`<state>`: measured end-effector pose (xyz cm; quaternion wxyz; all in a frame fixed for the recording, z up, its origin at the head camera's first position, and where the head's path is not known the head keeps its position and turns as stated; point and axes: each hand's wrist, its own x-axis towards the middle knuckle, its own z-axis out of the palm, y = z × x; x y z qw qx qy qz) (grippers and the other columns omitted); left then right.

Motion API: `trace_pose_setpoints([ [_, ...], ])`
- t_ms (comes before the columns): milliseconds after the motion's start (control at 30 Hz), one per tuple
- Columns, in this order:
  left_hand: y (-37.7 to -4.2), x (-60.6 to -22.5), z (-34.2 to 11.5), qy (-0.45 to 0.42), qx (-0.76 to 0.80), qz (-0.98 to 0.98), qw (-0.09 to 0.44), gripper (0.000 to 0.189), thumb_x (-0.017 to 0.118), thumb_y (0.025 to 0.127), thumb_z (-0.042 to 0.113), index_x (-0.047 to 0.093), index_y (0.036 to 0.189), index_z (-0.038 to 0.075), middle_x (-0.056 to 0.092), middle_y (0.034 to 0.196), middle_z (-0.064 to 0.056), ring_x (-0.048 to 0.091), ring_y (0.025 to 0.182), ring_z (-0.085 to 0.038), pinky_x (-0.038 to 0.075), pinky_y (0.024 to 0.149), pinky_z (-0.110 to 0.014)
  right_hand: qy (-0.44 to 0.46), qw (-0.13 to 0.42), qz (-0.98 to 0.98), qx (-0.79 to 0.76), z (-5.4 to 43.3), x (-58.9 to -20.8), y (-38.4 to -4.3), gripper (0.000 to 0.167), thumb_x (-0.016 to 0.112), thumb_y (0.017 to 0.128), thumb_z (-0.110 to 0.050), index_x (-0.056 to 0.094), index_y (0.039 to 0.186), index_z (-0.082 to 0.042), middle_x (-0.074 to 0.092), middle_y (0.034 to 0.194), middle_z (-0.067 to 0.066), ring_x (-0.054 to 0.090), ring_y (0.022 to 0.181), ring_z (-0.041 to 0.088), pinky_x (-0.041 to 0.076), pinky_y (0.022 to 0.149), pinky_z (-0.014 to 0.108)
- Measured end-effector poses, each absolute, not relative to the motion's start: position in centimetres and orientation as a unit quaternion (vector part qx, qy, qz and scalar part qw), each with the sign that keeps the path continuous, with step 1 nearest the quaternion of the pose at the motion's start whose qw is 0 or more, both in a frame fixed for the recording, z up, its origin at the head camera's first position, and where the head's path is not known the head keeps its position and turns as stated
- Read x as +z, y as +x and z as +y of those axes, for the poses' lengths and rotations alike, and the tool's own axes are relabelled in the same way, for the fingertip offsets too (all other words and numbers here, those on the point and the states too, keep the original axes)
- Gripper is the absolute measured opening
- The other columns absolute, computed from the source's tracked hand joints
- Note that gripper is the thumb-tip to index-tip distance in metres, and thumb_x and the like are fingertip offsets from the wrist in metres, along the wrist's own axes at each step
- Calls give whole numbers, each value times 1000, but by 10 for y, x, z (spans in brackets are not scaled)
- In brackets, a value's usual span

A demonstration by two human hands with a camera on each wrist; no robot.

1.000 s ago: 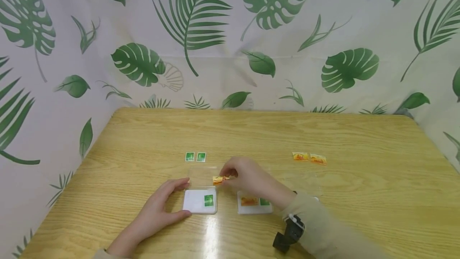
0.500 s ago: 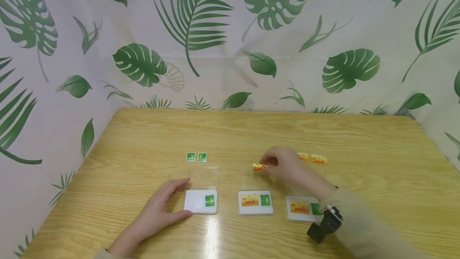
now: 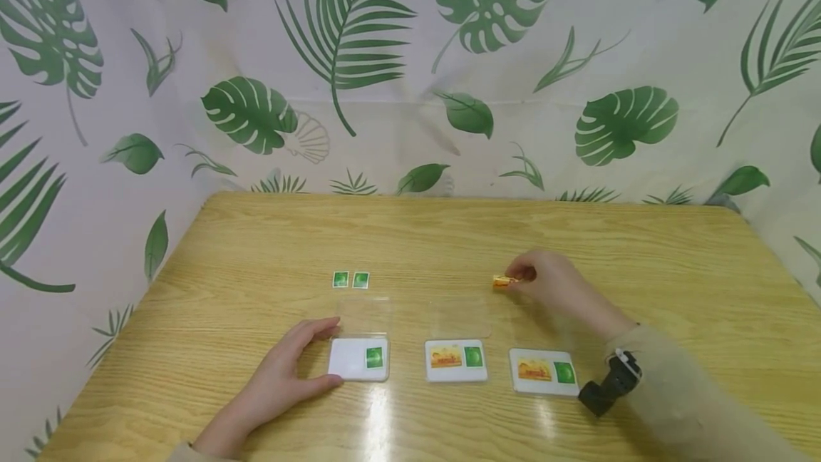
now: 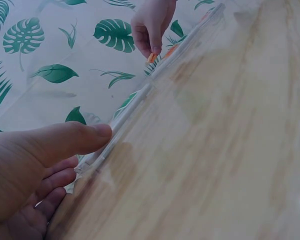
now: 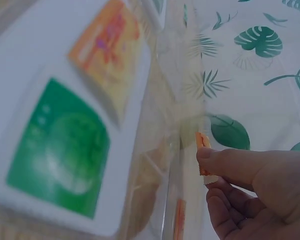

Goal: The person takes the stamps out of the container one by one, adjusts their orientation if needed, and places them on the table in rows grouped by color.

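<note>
The right hand (image 3: 550,282) pinches a small, curled orange-and-yellow stamp (image 3: 503,281) in a narrow grip above the wood-grain desk (image 3: 423,234), beyond the rightmost white rectangular case (image 3: 539,388). The left hand (image 3: 282,369) forms a wide grip, thumb at the leftmost white rectangular case (image 3: 348,361), which bears a square green stamp (image 3: 374,357).

No legible text; markings on orange stamp (image 5: 110,52), green stamp (image 5: 61,150) too blurred.

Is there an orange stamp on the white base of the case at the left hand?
No, in the head view that case at the left hand shows just one green stamp, with bare white beside it.
</note>
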<state>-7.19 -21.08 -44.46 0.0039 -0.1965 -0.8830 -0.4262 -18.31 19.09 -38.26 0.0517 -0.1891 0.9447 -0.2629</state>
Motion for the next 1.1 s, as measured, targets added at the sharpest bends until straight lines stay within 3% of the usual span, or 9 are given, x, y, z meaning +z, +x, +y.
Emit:
trace_pose_setpoints([
  [600, -72, -445, -211, -202, -423, -883, 19, 76, 85, 71, 27, 49, 137, 14, 58, 124, 9, 51, 116, -10, 35, 105, -33, -189, 61, 945, -262, 206, -398, -203, 13, 72, 83, -7, 71, 94, 0, 63, 82, 4, 54, 74, 16, 47, 65, 31],
  [1100, -73, -446, -212, -198, -421, -885, 14, 76, 85, 71, 28, 49, 137, 15, 58, 124, 10, 51, 117, -11, 36, 105, -37, -187, 75, 943, -265, 206, -401, -206, 11, 71, 84, -6, 72, 95, -2, 65, 83, 2, 55, 75, 16, 47, 67, 32],
])
